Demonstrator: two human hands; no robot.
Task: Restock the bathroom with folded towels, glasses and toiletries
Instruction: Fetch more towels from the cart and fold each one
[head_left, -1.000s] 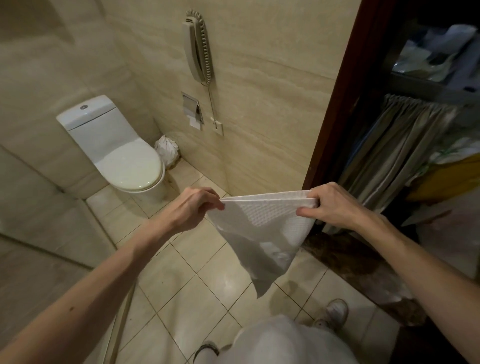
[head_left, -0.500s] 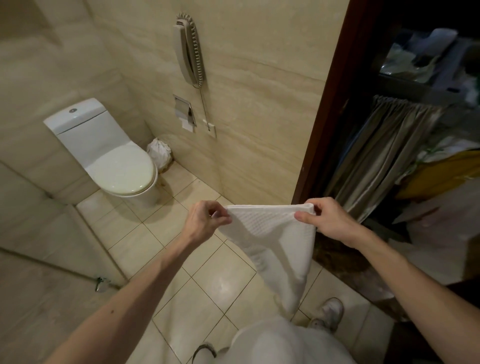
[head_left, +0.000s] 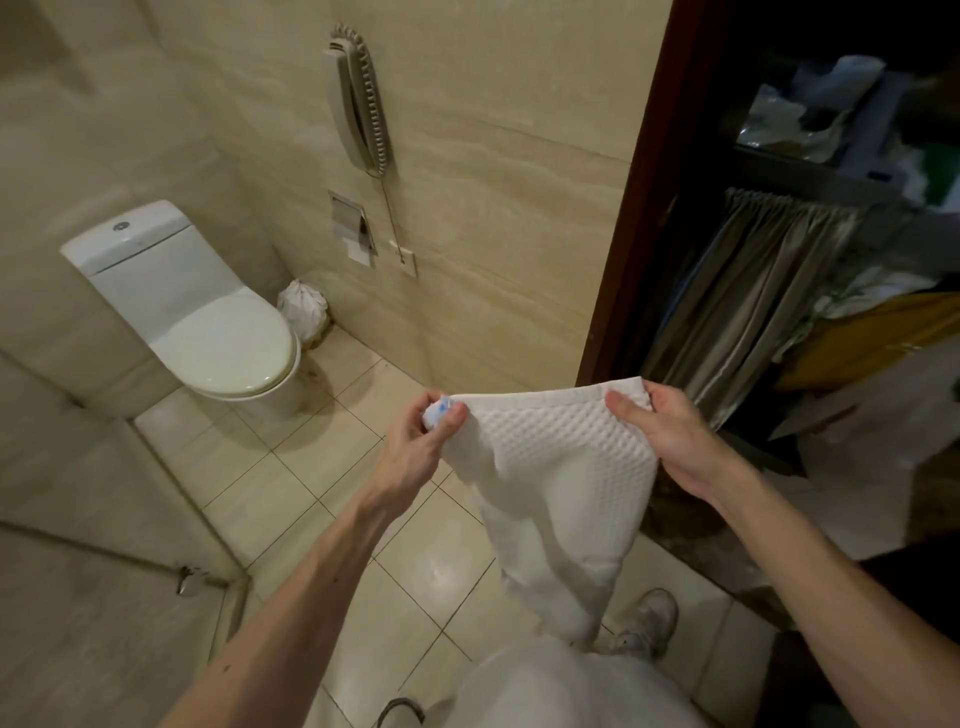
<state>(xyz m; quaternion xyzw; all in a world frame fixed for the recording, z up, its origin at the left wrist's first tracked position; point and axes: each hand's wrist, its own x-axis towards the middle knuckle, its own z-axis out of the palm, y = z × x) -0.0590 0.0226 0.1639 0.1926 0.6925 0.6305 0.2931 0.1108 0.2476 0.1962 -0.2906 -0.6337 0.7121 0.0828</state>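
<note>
We hold the white waffle-weave towel (head_left: 550, 467) up over the tiled floor (head_left: 291, 467): left hand (head_left: 421, 441) pinches one top corner, right hand (head_left: 670, 441) pinches the other; cloth hangs below.

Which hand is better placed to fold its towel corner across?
Probably the left hand: it pinches its towel corner with free room beside it; the right hand holds near the door frame.

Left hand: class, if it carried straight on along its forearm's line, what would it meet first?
Left hand, pinching the towel, would probably reach the beige wall right of the socket plate; depth is uncertain.
</note>
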